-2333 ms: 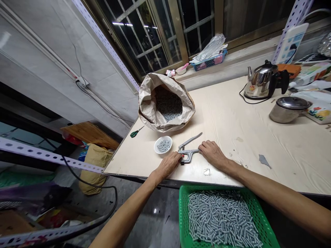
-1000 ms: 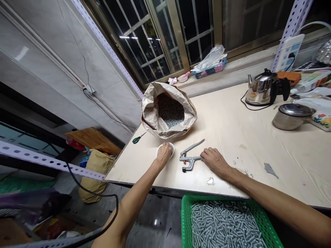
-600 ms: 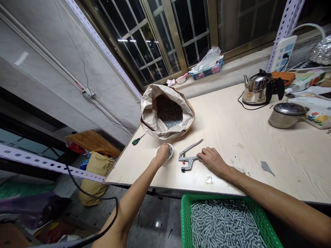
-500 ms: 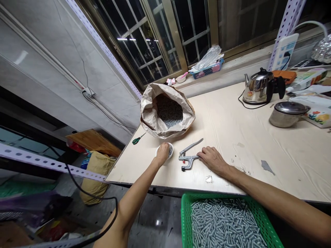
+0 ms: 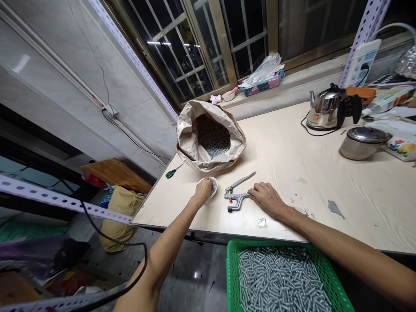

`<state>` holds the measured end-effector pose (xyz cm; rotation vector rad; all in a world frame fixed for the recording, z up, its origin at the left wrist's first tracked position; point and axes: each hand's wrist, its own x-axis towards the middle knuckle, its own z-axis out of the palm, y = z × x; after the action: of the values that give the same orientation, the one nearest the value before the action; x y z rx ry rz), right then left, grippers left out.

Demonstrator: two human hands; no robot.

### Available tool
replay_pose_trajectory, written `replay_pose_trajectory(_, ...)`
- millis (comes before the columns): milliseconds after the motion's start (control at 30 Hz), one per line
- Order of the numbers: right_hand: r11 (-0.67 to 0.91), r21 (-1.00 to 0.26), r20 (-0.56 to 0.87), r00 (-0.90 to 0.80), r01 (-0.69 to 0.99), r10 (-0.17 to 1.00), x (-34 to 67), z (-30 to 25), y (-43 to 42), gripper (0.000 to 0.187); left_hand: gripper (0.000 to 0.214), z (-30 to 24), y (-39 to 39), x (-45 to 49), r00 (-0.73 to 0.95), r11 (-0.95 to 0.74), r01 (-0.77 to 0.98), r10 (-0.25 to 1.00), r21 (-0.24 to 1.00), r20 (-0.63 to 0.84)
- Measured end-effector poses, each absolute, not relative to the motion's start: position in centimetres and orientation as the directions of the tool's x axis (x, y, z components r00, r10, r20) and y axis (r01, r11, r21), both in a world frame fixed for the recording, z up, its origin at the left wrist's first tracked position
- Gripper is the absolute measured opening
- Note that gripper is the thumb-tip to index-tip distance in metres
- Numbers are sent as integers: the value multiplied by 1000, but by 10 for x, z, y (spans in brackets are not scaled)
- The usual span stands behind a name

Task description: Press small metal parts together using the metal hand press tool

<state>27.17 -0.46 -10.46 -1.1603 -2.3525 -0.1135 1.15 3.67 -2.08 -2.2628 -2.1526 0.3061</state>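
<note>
My left hand reaches down into a small white bowl of metal pieces. Its fingers are drawn together, and their tips are hidden in the bowl. My right hand lies on the table with its fingers curled at the lower handle end of grey snap pliers, whose handles are spread apart. Behind the bowl stands a paper sack with its mouth rolled back, small metal parts inside. A green basket full of silvery screws sits below the table's front edge.
Green-handled scissors lie near the table's left edge. A kettle and a lidded metal pot stand at the right. A plastic scrap and a grey scrap lie on the table. A black cable hangs at left.
The view has shifted slightly. My left hand stays in the bowl with only a small change of pose. My right hand and the pliers have not visibly moved on the table.
</note>
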Motion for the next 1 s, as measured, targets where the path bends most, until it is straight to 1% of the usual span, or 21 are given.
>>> replay_pose_trajectory(167,638,-143,493,-504,757,709,272,-104,-5,5,16,-18,40,9,30,-35,998,996,-60,-85)
replay_pose_trajectory(267,634,-139,482,-507,761,714,272,-104,-5,5,17,-11,39,4,-5,6,1000,999,20,-36)
replay_pose_trajectory(400,621,-158,460,-499,768,734,272,-103,-5,3,24,-4,20,6,-62,58,987,998,147,20)
replay_pose_trajectory(433,620,-174,459,-494,765,738,272,-103,-5,5,26,-4,12,10,-71,67,974,997,215,13)
replay_pose_trajectory(500,619,-203,459,-485,759,745,272,-102,-4,8,26,-9,-8,19,-85,93,897,996,433,-39)
replay_pose_trajectory(567,630,-197,458,-497,751,737,272,-101,-3,7,24,-17,-27,30,-92,142,722,990,677,-109)
replay_pose_trajectory(600,642,-172,461,-514,747,723,272,-101,-3,8,23,-21,-35,35,-97,171,618,985,767,-141)
replay_pose_trajectory(667,669,-91,484,-554,738,677,272,-98,-5,14,22,-29,-45,45,-110,222,452,975,864,-193)
replay_pose_trajectory(733,687,-1,529,-583,727,617,272,-95,-8,20,24,-35,-48,51,-122,271,337,962,902,-243)
replay_pose_trajectory(833,695,91,606,-594,713,529,272,-91,-14,27,31,-41,-48,54,-141,300,264,952,917,-271)
replay_pose_trajectory(933,702,127,650,-593,701,475,271,-88,-19,29,36,-45,-49,53,-143,283,234,956,930,-255)
replay_pose_trajectory(1000,700,129,651,-592,703,475,270,-86,-21,31,36,-48,-52,51,-140,282,228,957,932,-255)
